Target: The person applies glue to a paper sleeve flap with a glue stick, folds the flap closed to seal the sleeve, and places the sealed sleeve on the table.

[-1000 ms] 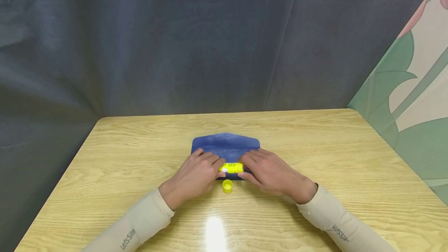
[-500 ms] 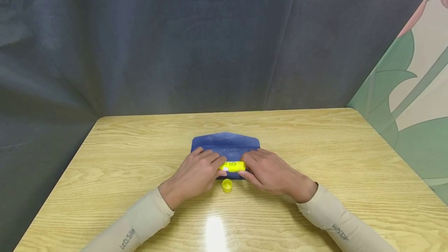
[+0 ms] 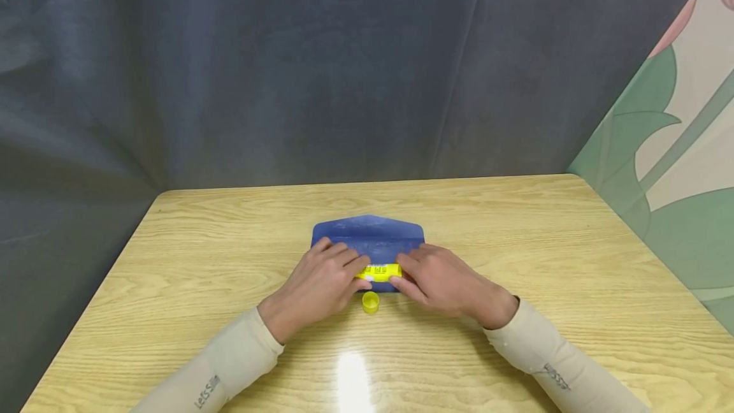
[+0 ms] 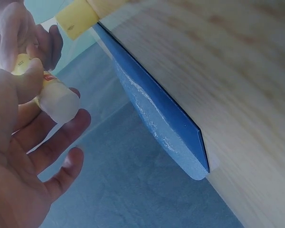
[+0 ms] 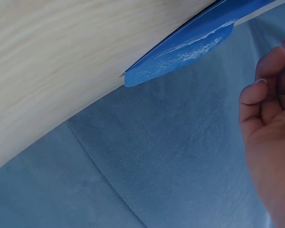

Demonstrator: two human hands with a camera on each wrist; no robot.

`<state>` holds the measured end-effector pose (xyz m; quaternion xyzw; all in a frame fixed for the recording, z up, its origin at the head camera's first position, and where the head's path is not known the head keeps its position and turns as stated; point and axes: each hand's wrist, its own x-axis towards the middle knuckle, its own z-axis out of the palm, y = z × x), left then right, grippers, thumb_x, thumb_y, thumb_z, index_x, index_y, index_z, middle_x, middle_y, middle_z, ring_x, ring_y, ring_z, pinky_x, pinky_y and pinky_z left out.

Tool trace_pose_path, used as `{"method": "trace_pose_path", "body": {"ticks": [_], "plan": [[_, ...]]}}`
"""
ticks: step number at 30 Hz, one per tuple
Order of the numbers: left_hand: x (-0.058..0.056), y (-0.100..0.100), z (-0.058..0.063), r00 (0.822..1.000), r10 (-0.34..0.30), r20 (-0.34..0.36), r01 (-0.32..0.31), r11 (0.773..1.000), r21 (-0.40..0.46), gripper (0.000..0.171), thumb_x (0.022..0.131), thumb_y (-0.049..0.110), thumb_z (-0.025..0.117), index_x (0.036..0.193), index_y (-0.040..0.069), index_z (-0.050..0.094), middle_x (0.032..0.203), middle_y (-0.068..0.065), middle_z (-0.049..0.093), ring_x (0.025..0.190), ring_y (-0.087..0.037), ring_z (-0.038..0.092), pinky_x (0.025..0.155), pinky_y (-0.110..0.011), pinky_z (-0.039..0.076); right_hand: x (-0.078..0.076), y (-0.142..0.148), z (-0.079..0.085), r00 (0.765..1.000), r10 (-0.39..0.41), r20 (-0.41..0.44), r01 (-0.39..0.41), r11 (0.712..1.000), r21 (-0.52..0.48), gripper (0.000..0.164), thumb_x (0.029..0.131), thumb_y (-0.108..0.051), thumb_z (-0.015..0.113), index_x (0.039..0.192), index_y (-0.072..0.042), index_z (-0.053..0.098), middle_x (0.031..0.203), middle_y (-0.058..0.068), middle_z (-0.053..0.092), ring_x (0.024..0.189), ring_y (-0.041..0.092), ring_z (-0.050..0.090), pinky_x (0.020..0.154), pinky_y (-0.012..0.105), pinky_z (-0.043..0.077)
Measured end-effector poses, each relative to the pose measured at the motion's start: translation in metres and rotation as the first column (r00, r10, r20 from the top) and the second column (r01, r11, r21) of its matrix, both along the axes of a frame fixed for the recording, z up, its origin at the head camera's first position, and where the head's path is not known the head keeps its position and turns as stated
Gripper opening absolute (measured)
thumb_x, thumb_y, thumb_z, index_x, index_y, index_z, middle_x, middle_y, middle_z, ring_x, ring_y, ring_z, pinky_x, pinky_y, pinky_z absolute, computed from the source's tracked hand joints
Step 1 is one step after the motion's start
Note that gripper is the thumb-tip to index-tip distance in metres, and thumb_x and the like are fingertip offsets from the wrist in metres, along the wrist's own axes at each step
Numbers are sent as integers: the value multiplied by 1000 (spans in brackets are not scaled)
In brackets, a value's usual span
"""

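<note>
A yellow glue stick (image 3: 383,273) lies level between both hands, over the blue envelope (image 3: 375,251). My left hand (image 3: 325,280) pinches its left part between thumb and fingers; the left wrist view shows its white end (image 4: 59,102) sticking out past the thumb, the other fingers loosely bent. My right hand (image 3: 438,278) grips the opposite yellow end with thumb and fingertips. The envelope's flap (image 3: 368,227) stands open on the far side, and whitish smears (image 4: 147,109) run along it. Just in front of the envelope, the round yellow cap (image 3: 370,303) rests on the table.
The wooden table (image 3: 229,222) extends around the hands on every side. A dark cloth (image 3: 321,81) hangs behind and to the left, and a wall with painted leaves (image 3: 682,164) rises on the right.
The glue stick has shifted slightly right and its printed label has turned a little. My right thumb and fingers have moved slightly on its end. The envelope and cap stay in place.
</note>
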<state>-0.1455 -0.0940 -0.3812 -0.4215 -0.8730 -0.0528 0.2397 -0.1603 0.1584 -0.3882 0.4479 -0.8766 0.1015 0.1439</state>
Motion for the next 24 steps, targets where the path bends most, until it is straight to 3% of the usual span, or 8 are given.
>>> {"method": "trace_pose_path", "body": {"ticks": [13,18,24], "plan": [[0,1,1,1000,-20,-7,20,1000,0,31,90,42,71,106,16,74,91,6,74,77,-12,62,75,-31,39,1,1,3,998,12,58,-10,999,-46,48,105,-40,45,61,-23,38,55,-14,25,50,-1,18,51,16,20],[-1,0,0,998,-39,55,37,999,38,33,90,44,70,107,16,75,93,6,74,78,-10,64,74,-30,38,1,1,4,995,18,100,-12,998,-67,46,104,-34,49,60,-24,38,54,-15,26,48,-3,18,50,15,21],[-1,0,1,992,-52,114,43,995,85,34,87,44,73,106,17,76,92,8,74,77,-7,63,73,-28,36,0,2,4,997,25,70,-20,997,-73,44,102,-34,51,61,-24,38,55,-15,27,49,-2,20,51,16,21]]}}
